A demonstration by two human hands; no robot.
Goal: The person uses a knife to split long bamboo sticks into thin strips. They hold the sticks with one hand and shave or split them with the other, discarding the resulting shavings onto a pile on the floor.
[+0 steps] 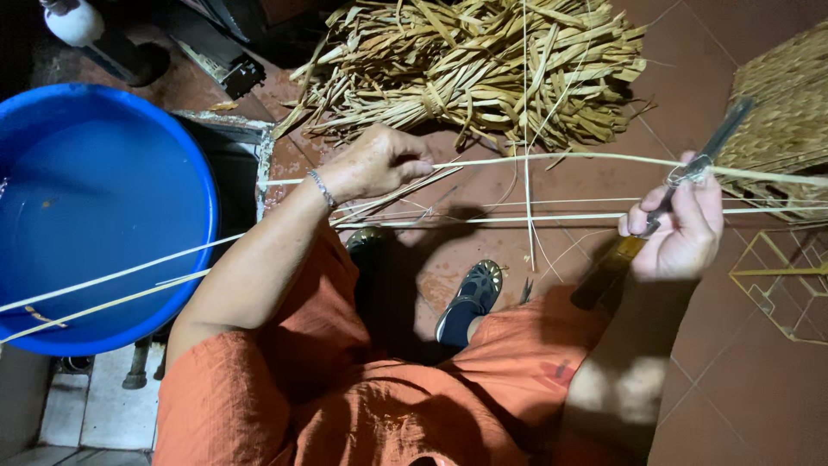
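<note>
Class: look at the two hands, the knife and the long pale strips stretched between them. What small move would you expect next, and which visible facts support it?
Probably a short draw of the knife along the strip. The right hand holds the blade against it, while the left hand pinches the same strip, which runs straight between the hands.

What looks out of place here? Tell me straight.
Nothing stands out. The left hand pinches a long pale strip; the right hand holds a knife against it. The dried-leaf pile lies loose.
</note>
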